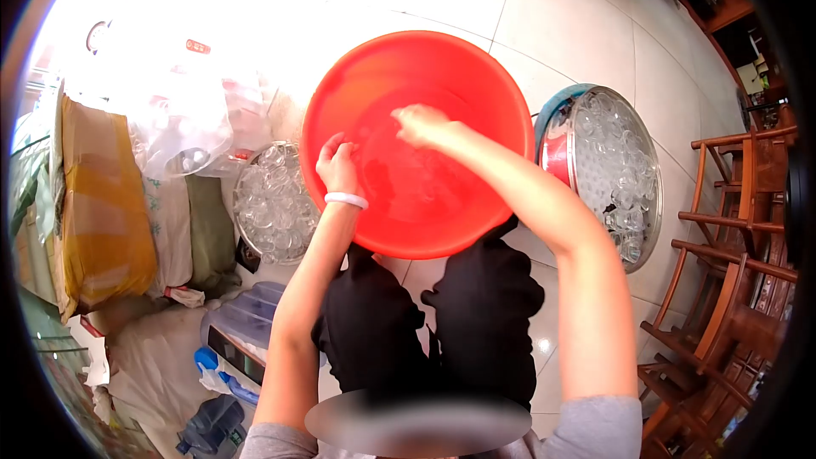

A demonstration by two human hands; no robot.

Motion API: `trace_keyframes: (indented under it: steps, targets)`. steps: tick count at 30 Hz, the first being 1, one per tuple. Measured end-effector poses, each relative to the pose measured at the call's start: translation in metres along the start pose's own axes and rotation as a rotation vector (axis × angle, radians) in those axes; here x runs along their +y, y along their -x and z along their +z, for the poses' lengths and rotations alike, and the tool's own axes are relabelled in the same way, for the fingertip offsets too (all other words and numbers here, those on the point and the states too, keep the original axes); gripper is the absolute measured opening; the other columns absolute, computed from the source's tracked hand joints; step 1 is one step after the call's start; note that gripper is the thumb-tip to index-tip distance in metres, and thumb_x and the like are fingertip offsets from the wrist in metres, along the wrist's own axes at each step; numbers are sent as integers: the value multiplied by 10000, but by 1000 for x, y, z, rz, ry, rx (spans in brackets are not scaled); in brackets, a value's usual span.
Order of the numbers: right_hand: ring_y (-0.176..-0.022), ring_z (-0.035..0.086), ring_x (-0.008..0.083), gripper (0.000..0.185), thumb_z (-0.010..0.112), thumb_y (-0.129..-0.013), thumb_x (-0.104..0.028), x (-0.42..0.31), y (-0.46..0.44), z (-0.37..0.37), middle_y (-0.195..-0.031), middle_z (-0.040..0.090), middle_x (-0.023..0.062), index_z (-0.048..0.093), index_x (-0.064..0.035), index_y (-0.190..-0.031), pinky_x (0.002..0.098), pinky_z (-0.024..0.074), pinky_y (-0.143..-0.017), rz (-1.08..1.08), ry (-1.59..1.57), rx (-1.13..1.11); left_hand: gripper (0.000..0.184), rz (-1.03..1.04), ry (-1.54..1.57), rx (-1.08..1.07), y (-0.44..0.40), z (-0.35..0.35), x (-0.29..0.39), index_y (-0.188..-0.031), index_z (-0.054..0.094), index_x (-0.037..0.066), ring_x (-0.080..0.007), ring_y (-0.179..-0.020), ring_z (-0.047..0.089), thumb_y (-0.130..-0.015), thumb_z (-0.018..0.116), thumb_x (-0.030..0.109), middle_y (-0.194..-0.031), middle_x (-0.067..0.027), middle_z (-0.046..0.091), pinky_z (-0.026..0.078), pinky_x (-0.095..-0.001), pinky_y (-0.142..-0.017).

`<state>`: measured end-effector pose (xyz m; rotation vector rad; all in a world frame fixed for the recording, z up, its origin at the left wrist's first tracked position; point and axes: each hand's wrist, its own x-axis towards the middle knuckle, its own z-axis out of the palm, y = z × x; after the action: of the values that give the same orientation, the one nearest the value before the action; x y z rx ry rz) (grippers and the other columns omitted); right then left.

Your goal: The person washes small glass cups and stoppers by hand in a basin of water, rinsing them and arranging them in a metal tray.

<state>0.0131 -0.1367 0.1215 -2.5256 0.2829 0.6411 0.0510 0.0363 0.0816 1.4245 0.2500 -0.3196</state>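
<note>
A large red basin (416,229) stands on the floor in front of my knees, with what looks like water in it. Inside its left part is my left hand (338,166), fingers curled, a pale band on the wrist. My right hand (421,126) reaches over the basin's middle with its fingers bent together. Whatever either hand holds is too small or too washed out to make out. Clear, glass-like pieces fill a round tray (657,195) on the right. More clear pieces lie in a round container (240,212) to the left of the basin.
Wooden chairs (744,221) line the right side. On the left are a taped yellow-brown package (106,204), a plastic bag (183,123), a green sack (210,234) and a clear plastic bin (246,314). Dark pots stand at the upper right.
</note>
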Motion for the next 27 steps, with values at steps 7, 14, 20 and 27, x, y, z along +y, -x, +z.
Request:
trace_keyframes:
  steps: [7,14,20,27]
  targets:
    - [-1017,560,302,260,436,-840,-183,-2,-139,131,-1061,590,164,591,-69,-1015,437,444,-838,-142,38,74,235,-136,158,-21,18,7,21,-1046,515,30,-188,-868,577,-812,512,47,-936,-53,568,457,-378,-777]
    - [-929,581,312,246,431,-829,-226,-6,-129,109,-985,607,151,599,-93,-950,432,459,-766,-279,101,131,218,-236,310,-42,19,8,24,-1017,523,31,-196,-875,575,-799,517,24,-952,-67,572,449,-373,-753]
    - [-803,620,294,259,573,-785,-133,-26,-42,-24,-953,623,155,578,-37,-1026,375,495,-695,-234,-255,200,234,-174,268,29,14,7,21,-1008,531,45,-191,-833,586,-776,529,16,-924,-56,584,446,-362,-714]
    - [-627,588,111,276,605,-819,-139,40,14,19,-842,643,101,582,-7,-1060,239,477,-579,91,-545,77,196,-117,213,49,4,8,15,-978,541,29,-184,-727,589,-785,507,35,-850,-58,579,472,-331,-664]
